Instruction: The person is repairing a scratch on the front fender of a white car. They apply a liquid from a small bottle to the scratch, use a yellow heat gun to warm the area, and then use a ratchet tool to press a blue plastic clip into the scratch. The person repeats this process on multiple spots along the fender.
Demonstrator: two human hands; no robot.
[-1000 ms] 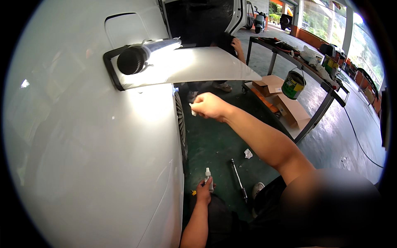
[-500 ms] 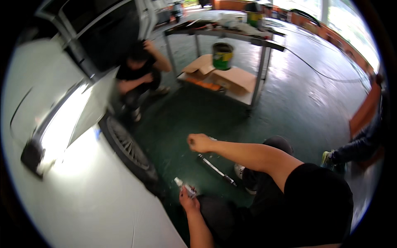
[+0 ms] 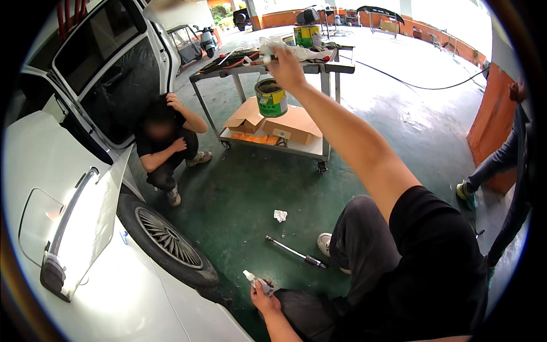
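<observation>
My left hand [image 3: 264, 298] is closed round a small clear spray bottle [image 3: 264, 287] with a white top, held low beside the white car's front wheel. My right arm stretches forward to the metal cart [image 3: 336, 66]. At its top my right hand [image 3: 286, 69] meets a crumpled white sheet [image 3: 307, 53], paper or thin plastic. Its fingers blur into the white material, so whether they grip it cannot be made out. On the green floor lie a crumpled white tissue [image 3: 280, 215] and a black-and-silver rod-shaped tool [image 3: 296, 252].
A lit lamp bar [image 3: 71, 211] stands on the white car panel [image 3: 131, 285], above the wheel [image 3: 168, 236]. Another person [image 3: 165, 139] squats by the open car door. Cardboard boxes [image 3: 293, 122] and a paint can [image 3: 270, 100] occupy the cart. Someone's leg [image 3: 496, 165] shows at right.
My right hand has moved from low above the floor up and forward to the cart top. The white tissue on the floor is now uncovered. My left hand still holds the spray bottle.
</observation>
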